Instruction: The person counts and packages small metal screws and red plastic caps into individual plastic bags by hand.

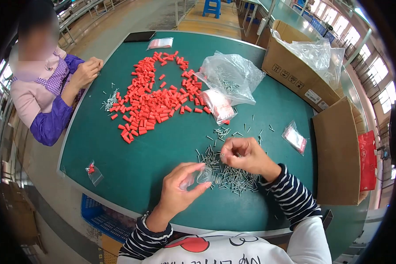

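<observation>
My left hand [180,187] is closed on a small clear plastic bag [203,175], thumb and fingers around its mouth. To its right, my right hand [247,155] is pinched over a pile of silver screws [240,179]. Small silvery bits that look like screws show at its fingers; how many is hidden. Beyond my hands spreads a large heap of red plastic caps [152,103], shaped like tapered tubes. A big clear plastic bag [233,72] with screws inside lies behind the screw pile, with a stack of small printed bags [218,105] against it.
A person in purple sleeves [53,119] sits at the green table's [119,167] left side, near a small screw pile [111,101]. A filled small bag [93,174] lies front left, more bags [294,137] at right. Cardboard boxes [295,72] line the right edge.
</observation>
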Motion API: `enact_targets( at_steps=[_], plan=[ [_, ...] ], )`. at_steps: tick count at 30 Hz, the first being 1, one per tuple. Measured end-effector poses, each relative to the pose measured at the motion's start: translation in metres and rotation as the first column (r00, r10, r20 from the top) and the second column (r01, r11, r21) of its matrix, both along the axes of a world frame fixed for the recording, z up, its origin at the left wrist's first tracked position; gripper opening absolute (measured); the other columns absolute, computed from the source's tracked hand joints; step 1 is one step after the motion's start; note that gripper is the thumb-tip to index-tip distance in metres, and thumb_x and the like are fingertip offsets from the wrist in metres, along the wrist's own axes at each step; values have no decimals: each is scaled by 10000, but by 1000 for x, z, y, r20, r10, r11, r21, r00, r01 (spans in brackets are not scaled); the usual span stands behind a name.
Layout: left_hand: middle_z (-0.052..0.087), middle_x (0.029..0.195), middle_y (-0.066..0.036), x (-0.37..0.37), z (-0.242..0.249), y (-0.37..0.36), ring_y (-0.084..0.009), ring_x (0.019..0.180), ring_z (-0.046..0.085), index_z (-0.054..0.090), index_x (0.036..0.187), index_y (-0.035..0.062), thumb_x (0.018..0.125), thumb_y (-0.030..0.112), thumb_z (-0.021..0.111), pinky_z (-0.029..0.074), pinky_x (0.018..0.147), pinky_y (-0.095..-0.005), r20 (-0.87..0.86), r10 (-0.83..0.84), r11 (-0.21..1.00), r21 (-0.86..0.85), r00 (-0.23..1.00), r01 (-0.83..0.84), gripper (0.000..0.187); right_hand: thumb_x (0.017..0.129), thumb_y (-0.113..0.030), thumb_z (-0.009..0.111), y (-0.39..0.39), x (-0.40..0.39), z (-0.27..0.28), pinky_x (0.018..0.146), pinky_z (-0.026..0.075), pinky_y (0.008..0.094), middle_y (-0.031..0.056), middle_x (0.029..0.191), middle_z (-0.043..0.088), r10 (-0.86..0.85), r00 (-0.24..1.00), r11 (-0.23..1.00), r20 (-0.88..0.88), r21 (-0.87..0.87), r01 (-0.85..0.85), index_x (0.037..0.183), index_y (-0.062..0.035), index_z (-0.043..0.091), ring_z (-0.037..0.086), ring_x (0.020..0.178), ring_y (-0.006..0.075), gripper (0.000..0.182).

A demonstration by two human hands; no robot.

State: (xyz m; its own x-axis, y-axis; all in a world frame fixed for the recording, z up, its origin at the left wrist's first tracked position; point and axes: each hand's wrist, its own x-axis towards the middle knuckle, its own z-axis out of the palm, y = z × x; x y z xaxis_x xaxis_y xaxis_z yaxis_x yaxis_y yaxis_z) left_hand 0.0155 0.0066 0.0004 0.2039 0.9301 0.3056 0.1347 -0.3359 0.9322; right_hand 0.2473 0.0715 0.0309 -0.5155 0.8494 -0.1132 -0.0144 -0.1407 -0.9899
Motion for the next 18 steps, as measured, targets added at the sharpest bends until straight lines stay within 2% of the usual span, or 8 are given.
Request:
enact_targets(
  at_steps=[1, 4, 5, 8, 14, 17, 18],
  plan=[
    [648, 1073, -72, 0, -1, 0, -82, 799, 538, 636, 1170, 19, 700, -29, 827, 453, 675, -219, -4, -3, 1000, 0, 1000, 3, 510, 860, -23, 657, -7, -7, 0, 695, 459, 221, -34, 880, 623, 2, 997, 999, -81, 45, 1, 911, -24, 673, 562, 787, 49, 53],
    [644, 1081, -73, 0, -4, 1, -85, 795, 538, 633, 1159, 13, 700, -31, 826, 454, 673, -221, 1, -2, 1000, 3, 1000, 2, 499, 849, -25, 676, -20, -26, 5, 661, 429, 210, -28, 874, 610, -30, 994, 995, -108, 89, 40, 908, -36, 680, 531, 754, 36, 60],
    [643, 1083, -74, 0, -4, 0, -86, 794, 539, 632, 1155, 10, 700, -32, 826, 455, 672, -222, 6, 0, 1000, 6, 1000, 0, 496, 852, -51, 692, -21, -29, 4, 636, 405, 202, -27, 861, 597, -24, 998, 988, -51, 152, 31, 904, -45, 685, 502, 735, 28, 52],
    [640, 1088, -74, 1, -2, 1, -87, 790, 536, 629, 1146, 5, 698, -34, 828, 456, 668, -224, 13, 24, 999, 27, 1000, -24, 492, 844, -78, 718, -22, -35, 6, 633, 406, 205, -16, 859, 596, -10, 1000, 980, -23, 201, 14, 920, -45, 696, 495, 725, 31, 85],
    [645, 1075, -66, -4, 0, 1, -82, 781, 531, 632, 1146, 4, 692, -34, 830, 456, 666, -222, 28, 61, 998, 31, 998, -62, 497, 834, -100, 740, -22, -37, 14, 630, 421, 222, 6, 854, 606, -3, 996, 919, 88, 394, -32, 967, -42, 711, 515, 704, 63, 148],
    [648, 1063, -58, -13, 5, 4, -78, 760, 518, 639, 1137, 9, 692, -30, 831, 454, 666, -218, -29, 89, 996, 16, 996, -88, 486, 843, -86, 712, -8, -36, 14, 629, 439, 242, 41, 861, 619, -165, 981, 909, 105, 401, 110, 974, -29, 702, 543, 698, 101, 143],
    [648, 1060, -56, -17, 7, 7, -76, 751, 513, 642, 1132, 11, 692, -27, 831, 453, 667, -217, -28, 102, 995, 27, 994, -101, 480, 845, -83, 701, 2, -36, 14, 631, 448, 252, 58, 864, 623, -217, 960, 870, 178, 481, 107, 977, -25, 699, 557, 701, 119, 144]
  ],
)
